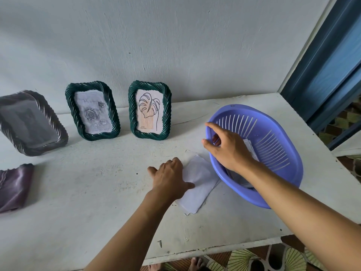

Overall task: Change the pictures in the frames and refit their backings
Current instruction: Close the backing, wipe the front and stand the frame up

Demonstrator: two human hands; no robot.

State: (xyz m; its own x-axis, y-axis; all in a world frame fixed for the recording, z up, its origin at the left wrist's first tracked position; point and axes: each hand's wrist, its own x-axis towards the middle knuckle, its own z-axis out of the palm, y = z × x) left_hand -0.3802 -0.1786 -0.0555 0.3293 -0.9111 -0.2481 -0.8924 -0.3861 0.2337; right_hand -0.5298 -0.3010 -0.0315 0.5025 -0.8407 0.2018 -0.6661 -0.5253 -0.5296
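Two green twisted-rim picture frames stand against the wall, one holding a rose sketch point(92, 112), the other a leaf line drawing point(149, 111). A grey frame point(29, 122) leans at the far left, blurred. My left hand point(170, 177) rests palm down on a small stack of white papers point(199, 184) lying on the table. My right hand point(228, 147) reaches over the near-left rim of a purple slotted basket point(281, 145), thumb outside the rim and fingers curled inside it. More paper sheets point(251, 148) lie inside the basket, partly hidden by that hand and arm.
A dark purple item point(13, 186), cut off by the view's edge, lies at the left. The white table point(97, 192) ends close in front and just right of the basket. A blue door point(328, 71) stands at the right, and patterned floor shows below.
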